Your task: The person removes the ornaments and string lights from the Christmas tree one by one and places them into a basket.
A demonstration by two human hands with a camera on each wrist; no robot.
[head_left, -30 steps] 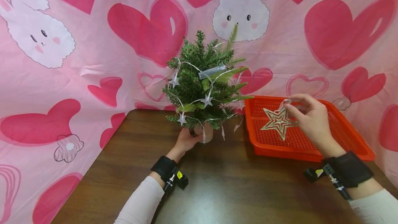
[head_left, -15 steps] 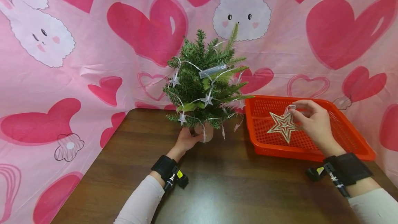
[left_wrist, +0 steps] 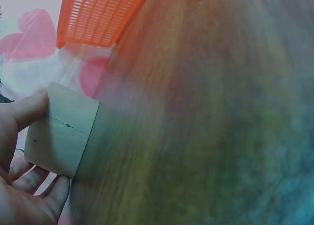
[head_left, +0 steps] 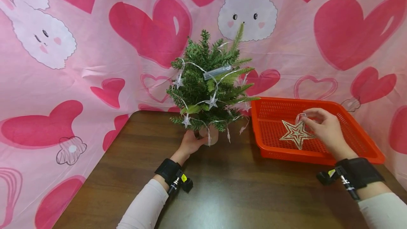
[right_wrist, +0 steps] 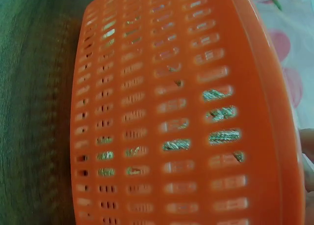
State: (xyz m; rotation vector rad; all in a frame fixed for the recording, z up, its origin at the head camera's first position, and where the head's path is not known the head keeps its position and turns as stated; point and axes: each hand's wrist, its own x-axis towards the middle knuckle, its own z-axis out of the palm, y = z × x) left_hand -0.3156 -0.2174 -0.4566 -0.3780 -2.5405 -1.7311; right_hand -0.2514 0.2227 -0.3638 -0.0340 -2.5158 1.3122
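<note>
We hold a green artificial tree (head_left: 205, 87) and a glittery gold star ornament (head_left: 297, 134).
Our left hand (head_left: 189, 142) grips the tree's pale base (head_left: 212, 137) below clear star-shaped string lights (head_left: 211, 102); our right hand (head_left: 326, 128) pinches the ornament's translucent loop (head_left: 299, 116) over a red-orange perforated plastic basket (head_left: 286, 154), touching it or not, we cannot tell. Dark brown wooden table (head_left: 232, 193), pink heart-and-rabbit cloth (head_left: 92, 52) behind.

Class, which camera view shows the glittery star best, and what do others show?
The head view: nearly all of the glittery star shows, beside the right hand. The right wrist view gives only slivers through the slotted orange basket; the left wrist view, none.
</note>
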